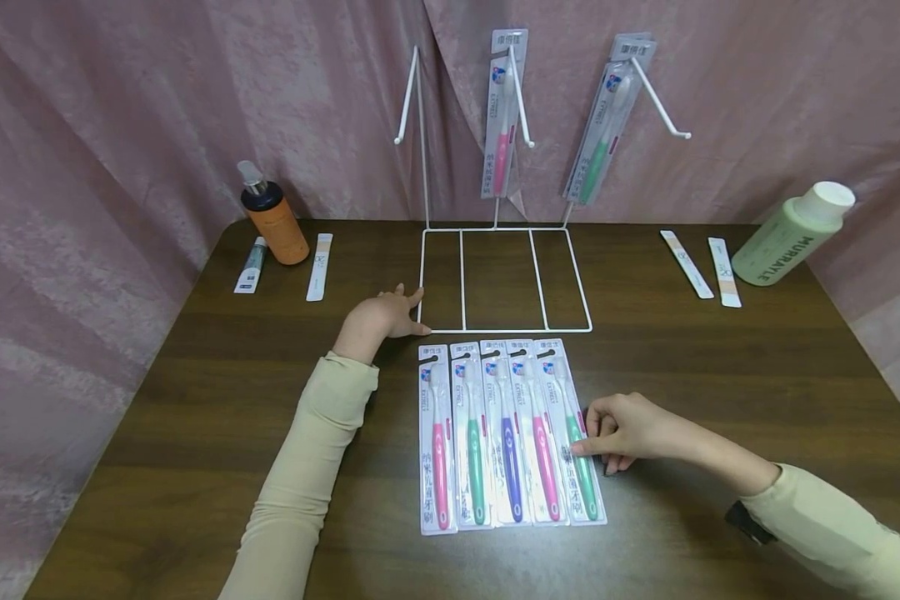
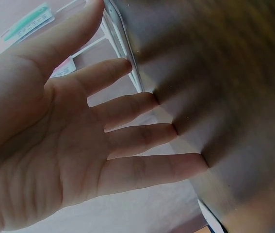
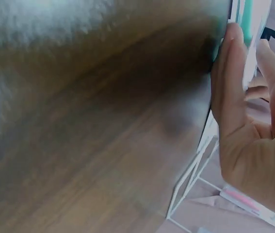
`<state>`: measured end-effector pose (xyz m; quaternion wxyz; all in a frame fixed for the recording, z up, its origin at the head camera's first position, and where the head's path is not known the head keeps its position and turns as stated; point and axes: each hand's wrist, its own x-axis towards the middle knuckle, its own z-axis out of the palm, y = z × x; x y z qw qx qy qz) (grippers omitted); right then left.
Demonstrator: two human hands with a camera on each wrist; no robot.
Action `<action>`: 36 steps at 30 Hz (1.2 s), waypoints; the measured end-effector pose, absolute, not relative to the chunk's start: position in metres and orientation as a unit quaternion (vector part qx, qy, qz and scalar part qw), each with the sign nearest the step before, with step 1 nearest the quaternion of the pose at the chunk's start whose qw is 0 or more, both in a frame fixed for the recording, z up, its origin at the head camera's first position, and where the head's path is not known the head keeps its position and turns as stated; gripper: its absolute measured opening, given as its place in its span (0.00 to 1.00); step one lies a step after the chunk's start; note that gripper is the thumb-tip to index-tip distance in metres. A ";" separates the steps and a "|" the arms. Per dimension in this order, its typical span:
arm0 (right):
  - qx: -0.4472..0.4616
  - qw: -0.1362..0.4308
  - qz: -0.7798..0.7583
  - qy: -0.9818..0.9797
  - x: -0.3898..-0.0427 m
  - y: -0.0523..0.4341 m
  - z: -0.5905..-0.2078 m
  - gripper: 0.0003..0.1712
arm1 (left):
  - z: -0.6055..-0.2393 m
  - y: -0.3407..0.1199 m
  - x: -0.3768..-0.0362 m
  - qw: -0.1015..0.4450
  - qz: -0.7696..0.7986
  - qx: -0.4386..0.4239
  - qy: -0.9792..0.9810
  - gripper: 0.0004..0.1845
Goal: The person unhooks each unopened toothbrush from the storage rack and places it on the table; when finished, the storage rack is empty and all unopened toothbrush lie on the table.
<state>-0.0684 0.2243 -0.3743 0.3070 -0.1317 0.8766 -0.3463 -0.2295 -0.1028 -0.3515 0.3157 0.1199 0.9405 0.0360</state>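
In the head view my right hand (image 1: 637, 429) pinches the edge of a packaged green toothbrush (image 1: 583, 475), the rightmost in a row on the table. The thumb lies over the pack, the index finger at its side. To its left lie packs with pink (image 1: 546, 467), purple (image 1: 511, 467), green (image 1: 475, 467) and pink (image 1: 440, 475) toothbrushes. My left hand (image 1: 382, 317) touches the front left corner of a white wire rack (image 1: 510, 331). Its fingers are spread and fairly straight in the left wrist view, fingertips on the tabletop.
Upright hooks on the rack carry a pink toothbrush pack (image 1: 501, 158) and green toothbrush packs (image 1: 596, 158). An orange spray bottle (image 1: 281, 233), a small tube (image 1: 251, 268) and a white strip packet (image 1: 319, 267) stand or lie left. Strip packets (image 1: 724, 273) and a green bottle (image 1: 783, 242) are right.
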 end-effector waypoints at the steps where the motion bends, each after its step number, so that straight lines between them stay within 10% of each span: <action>1: -0.135 0.303 -0.339 0.881 -0.069 0.224 -0.374 0.20 | -0.352 -0.103 -0.229 0.316 0.036 0.119 0.941 0.42; 36: -0.072 0.133 -0.526 0.837 -0.236 0.214 -0.370 0.23 | -0.353 -0.104 -0.229 0.307 0.035 0.115 0.944 0.42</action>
